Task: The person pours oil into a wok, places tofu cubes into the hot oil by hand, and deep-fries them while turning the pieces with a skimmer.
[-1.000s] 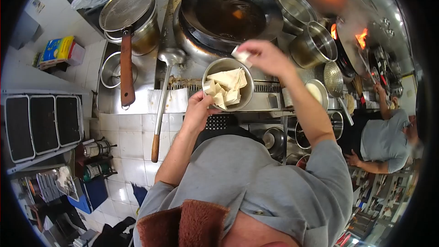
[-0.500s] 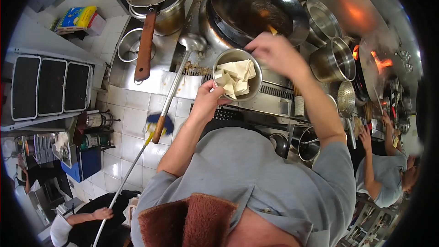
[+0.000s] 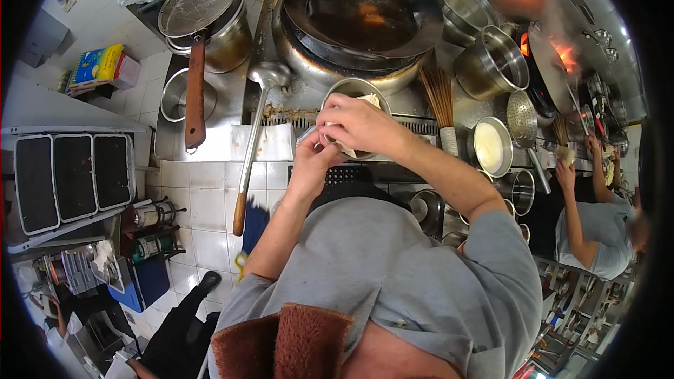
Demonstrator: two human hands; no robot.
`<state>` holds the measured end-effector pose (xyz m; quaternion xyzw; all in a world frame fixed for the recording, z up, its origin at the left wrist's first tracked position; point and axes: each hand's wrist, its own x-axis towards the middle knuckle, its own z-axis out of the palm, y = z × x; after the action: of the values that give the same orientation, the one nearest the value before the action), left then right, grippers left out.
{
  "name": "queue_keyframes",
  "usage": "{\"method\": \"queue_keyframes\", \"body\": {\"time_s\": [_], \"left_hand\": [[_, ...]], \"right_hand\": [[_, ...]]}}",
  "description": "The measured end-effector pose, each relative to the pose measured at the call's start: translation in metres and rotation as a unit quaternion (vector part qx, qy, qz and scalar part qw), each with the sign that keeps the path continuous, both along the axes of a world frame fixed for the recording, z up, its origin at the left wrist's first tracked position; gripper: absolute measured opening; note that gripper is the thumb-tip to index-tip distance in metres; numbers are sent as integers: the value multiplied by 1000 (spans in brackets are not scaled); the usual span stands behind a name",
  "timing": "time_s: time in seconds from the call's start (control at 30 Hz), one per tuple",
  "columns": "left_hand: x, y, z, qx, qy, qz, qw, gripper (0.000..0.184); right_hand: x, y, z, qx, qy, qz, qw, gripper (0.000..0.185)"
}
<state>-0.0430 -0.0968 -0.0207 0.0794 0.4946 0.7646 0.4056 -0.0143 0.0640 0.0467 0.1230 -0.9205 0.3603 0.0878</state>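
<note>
A metal bowl (image 3: 349,87) with white chunks (image 3: 371,100) in it is at the counter's front edge, just below a black wok (image 3: 361,10) of dark liquid. My left hand (image 3: 314,161) is closed on the bowl's lower left rim. Over the bowl, my right hand (image 3: 358,125) has its fingers bent down into it beside my left fingertips. It covers most of the chunks, and whether its fingers grip one is hidden.
To the left are a long ladle (image 3: 257,116), a wooden-handled strainer (image 3: 196,91) and a small pot (image 3: 184,109). A bamboo brush (image 3: 440,105), pots (image 3: 491,63) and a bowl of white liquid (image 3: 489,147) sit right. A co-worker (image 3: 597,231) stands near flames.
My right hand has moved from the wok's edge back to the bowl, covering the chunks. My left hand still holds the bowl. The view has shifted, and the person with the mop has moved.
</note>
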Motion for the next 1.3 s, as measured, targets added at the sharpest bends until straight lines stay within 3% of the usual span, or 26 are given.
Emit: {"method": "queue_keyframes", "body": {"time_s": [0.13,0.2,0.27,0.33,0.37,0.43,0.47,0.53,0.6,0.7,0.77,0.8,0.87,0.93,0.97,1.03,1.3], "left_hand": [[0,3,5,11,-19,10,1000,9],[-3,5,17,38,-62,33,997,10],[-5,6,17,33,-54,41,997,8],[-7,2,18,9,-55,68,996,6],[-6,0,19,5,-62,75,995,5],[-6,-3,21,10,-60,83,995,5],[-4,-5,21,13,-62,89,994,5],[-3,-8,21,20,-62,85,994,5],[-3,-11,20,25,-64,83,994,5],[-7,-12,14,38,-56,79,995,4],[-9,-11,12,37,-54,76,995,9],[-11,-9,12,35,-51,70,996,18],[-14,-7,14,39,-41,62,996,17],[-14,-5,17,32,-36,48,998,14],[-15,-5,17,31,-37,40,998,14],[-16,-6,18,24,-23,26,999,11],[-16,-5,10,24,-56,29,998,5]], "right_hand": [[-2,22,9,-50,-6,-46,998,15],[-7,48,28,-229,-138,-101,958,16],[-14,81,47,-280,-51,-128,950,16],[-27,111,64,-60,134,-195,970,16],[-39,132,56,-61,137,-193,970,16],[-65,175,22,225,122,-92,962,10],[-71,183,16,222,122,-89,963,10],[-77,193,3,336,3,0,942,4],[-77,190,1,303,-13,26,953,5],[-50,149,48,82,-42,-73,993,12],[-30,110,61,69,26,6,997,11],[-23,93,61,70,20,68,995,15],[-9,56,54,65,-48,73,994,26],[-10,45,34,143,64,82,984,36],[-12,44,29,143,63,75,985,36],[-18,48,24,154,-48,44,986,44],[-13,50,19,242,-85,21,966,48]]}}
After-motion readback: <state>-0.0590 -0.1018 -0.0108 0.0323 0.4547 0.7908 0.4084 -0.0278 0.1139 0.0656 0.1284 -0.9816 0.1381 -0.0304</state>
